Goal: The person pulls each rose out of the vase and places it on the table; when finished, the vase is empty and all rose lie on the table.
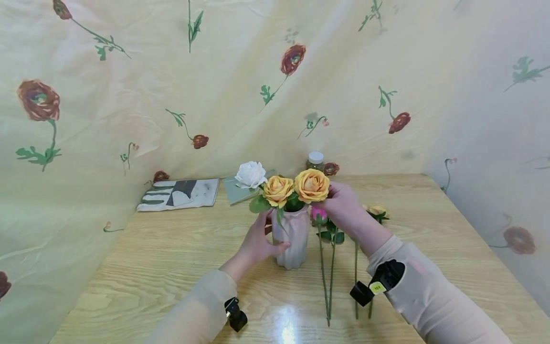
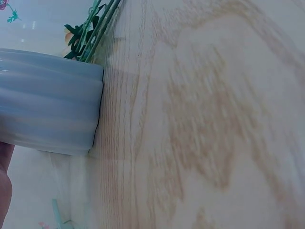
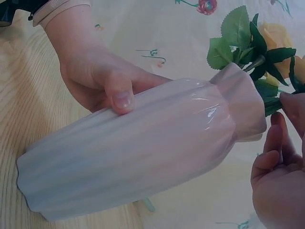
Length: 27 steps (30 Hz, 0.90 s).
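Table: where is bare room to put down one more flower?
The table is bare left of the vase, in front of the cloth, and far right of the loose stems. Around the vase, both hands crowd it.

From my feed the bench (image 1: pixel 163 267) reads as pale wood with clear grain, lacquered, a glossy glare spot near me. The vase (image 1: pixel 292 241) I see as pinkish glazed ceramic, ribbed and smooth, with shiny highlights in the right wrist view. Orange roses (image 1: pixel 311 185) and white rose (image 1: pixel 250 174) look like matt fabric, leaves finely textured. Backdrop cloth (image 1: pixel 107 119) is thin, creased, printed with flowers, matt. The far jar (image 1: pixel 315 161) has a white plastic-looking lid. Sleeves are soft knit cloth.
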Motion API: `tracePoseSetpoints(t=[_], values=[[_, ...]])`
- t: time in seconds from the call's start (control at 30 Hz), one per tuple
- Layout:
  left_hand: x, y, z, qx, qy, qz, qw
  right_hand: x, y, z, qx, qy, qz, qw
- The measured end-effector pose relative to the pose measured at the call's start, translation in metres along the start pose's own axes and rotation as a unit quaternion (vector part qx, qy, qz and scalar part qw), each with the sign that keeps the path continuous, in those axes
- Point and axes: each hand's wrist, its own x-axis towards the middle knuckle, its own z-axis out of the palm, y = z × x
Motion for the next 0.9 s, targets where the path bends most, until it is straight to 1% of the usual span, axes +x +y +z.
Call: tracePoseSetpoints(t=[0.17,0.27,0.6,0.77,0.9], values=[[-0.001,0.001,0.0,-0.001,-0.001,0.0,1.0,0.001,-0.004,0.002,0.03,0.003,-0.002,1.0],[-0.001,0.002,0.0,0.0,-0.001,-0.002,1.0,0.001,-0.006,0.002,0.058,0.009,-0.012,0.998],[-0.001,0.002,-0.001,0.009,-0.006,-0.002,0.9999,0.004,-0.012,0.004,0.115,0.032,-0.036,0.992],[0.0,0.001,-0.001,0.009,-0.005,-0.001,0.9999,0.005,-0.013,0.003,0.148,0.045,-0.068,0.986],[0.0,0.001,-0.001,0.006,-0.006,0.001,1.0,0.005,-0.013,0.002,0.194,0.043,-0.087,0.976]])
